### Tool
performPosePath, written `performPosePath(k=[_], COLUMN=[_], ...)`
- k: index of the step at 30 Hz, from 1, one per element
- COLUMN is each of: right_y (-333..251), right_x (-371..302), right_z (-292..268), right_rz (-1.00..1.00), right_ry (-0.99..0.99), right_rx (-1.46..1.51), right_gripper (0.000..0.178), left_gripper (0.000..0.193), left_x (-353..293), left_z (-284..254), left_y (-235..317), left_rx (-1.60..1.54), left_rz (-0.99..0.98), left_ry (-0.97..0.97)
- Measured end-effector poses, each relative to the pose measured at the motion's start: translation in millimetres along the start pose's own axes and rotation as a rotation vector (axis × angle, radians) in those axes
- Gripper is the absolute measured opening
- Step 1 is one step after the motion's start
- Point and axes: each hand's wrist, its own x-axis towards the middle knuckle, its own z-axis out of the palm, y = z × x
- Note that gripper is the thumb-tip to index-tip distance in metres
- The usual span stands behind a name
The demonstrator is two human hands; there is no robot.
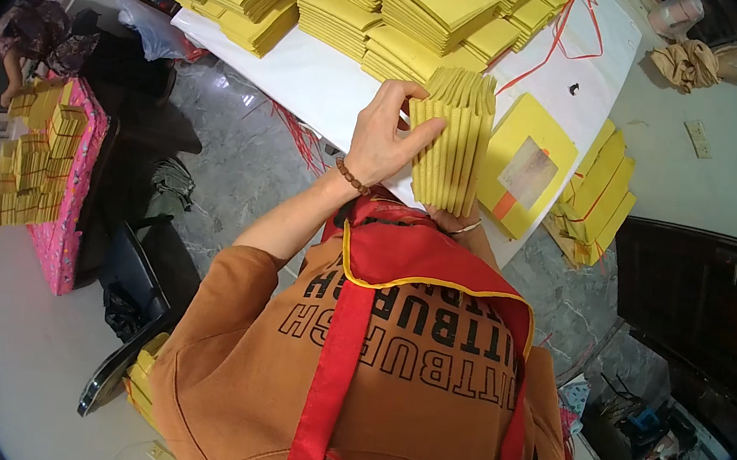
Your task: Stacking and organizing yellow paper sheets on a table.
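The yellow paper bundle (452, 153) is held over the near edge of the white table (332, 70), in front of the chest. It consists of narrow folded strips packed side by side, with rounded folds along the front face and uneven, wavy edges at the far end. The left hand (387, 132) is partly closed, thumb and fingers gripping the bundle's left side. The right hand (464, 217) is mostly hidden below the bundle; its opening and grip cannot be determined.

Prob. small paper wkshp: yellow stacks (440, 2) on white tbl (622, 41) & pink-clothed tbl (53, 244).
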Motion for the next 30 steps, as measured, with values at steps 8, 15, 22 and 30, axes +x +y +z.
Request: performPosePath(k=[8, 15, 22, 30], right_y=[2.4, 1.7, 9.9, -17.1], right_x=[-1.4, 0.2, -4.4, 30.1], right_z=[6.4, 15.4, 28.8, 133.3], right_rz=[-0.004, -0.017, -0.309, -0.507], right_ry=[0.118, 0.125, 0.239, 0.294], right_rx=[-0.066, -0.139, -0.481, -0.946], right_gripper=[0.062, 0.063, 0.055, 0.05], left_gripper=[0.046, 0.058, 0.075, 0.053], left_x=[-5.0, -9.0, -23.0, 10.0], left_z=[0.5, 2.3, -24.9, -53.3], left_y=[0.9, 6.4, 5.8, 2.2], left_rx=[0.159, 0.315, -0.517, -0.562], left_rz=[-0.038, -0.048, -0.269, -0.307], left_ry=[0.041, 0.048, -0.096, 0.178])
